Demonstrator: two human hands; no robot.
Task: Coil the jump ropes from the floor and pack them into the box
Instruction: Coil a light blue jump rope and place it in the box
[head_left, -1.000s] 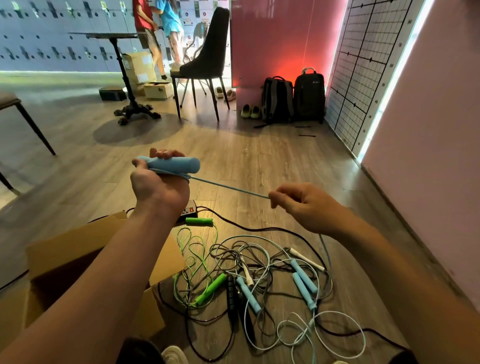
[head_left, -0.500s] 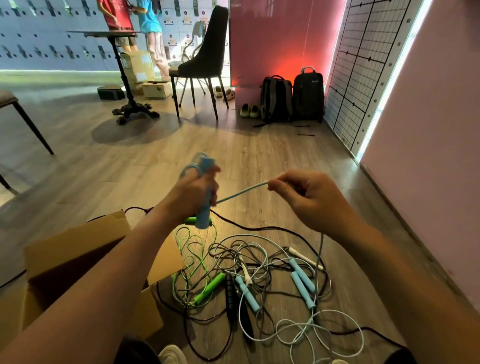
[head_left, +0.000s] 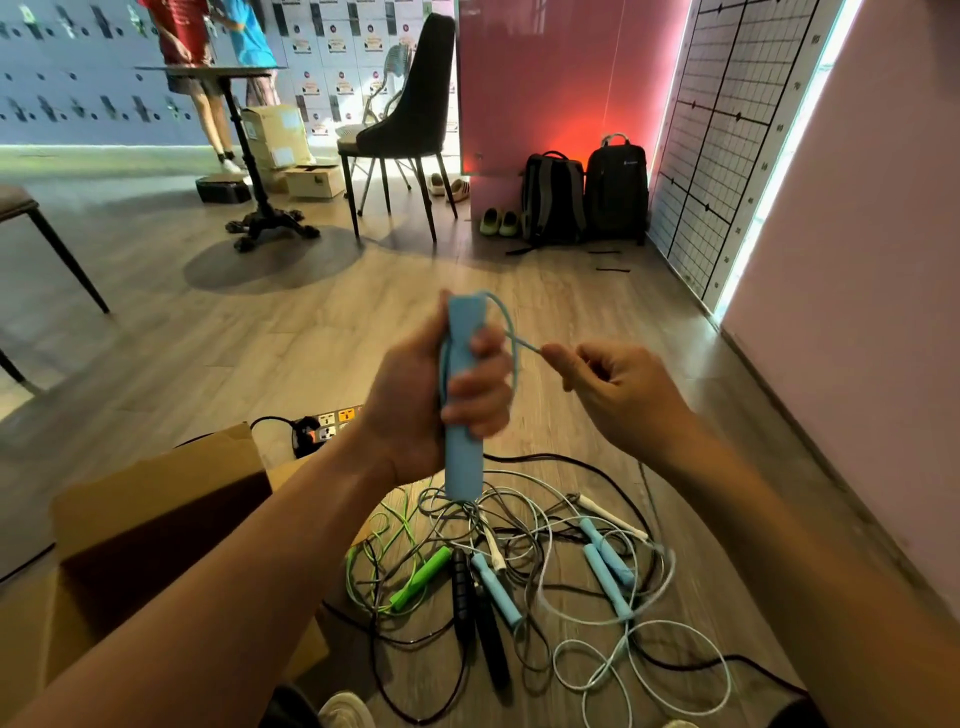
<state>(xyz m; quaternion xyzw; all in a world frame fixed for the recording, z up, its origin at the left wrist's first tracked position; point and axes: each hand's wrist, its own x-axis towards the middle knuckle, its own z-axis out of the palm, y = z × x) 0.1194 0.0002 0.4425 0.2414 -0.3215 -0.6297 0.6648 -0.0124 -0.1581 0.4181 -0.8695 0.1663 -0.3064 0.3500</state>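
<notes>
Gripping cylindrical handle (head_left: 462, 465), pinching thin cord (head_left: 524, 344)

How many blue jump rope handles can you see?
4. One blue handle stands in the left hand; three lie in the rope tangle on the floor: one in the middle, two side by side further right. More may be hidden.

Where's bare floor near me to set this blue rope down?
Bare floor lies ahead, between you and the chair, and right, between the rope tangle and pink wall. Crowded: the tangle, and the power strip by the box.
</notes>
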